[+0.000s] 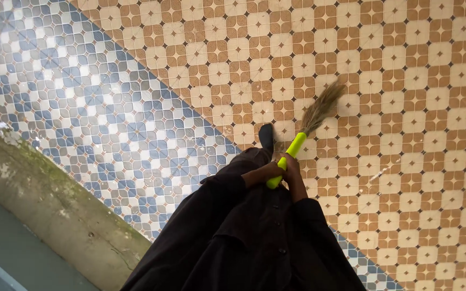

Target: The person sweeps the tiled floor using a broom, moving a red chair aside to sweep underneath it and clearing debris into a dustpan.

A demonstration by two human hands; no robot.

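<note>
Mid-sweep, judging by pose: gripping broom (297,141) handle with both hands, left hand (268,172) and right hand (292,168), fingers clamped round it, bristles brushing brown floor (405,108) tiles beside shoe (266,137); likely needing another stroke.

Both hands (281,171) seem wrapped round broom (303,134) w/ green handle.

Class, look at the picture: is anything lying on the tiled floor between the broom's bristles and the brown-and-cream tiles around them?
Nothing visible. The straw bristles of the yellow-green-handled broom rest on bare brown-and-cream tiles. Both hands grip the handle; a dark shoe sits behind.
</note>
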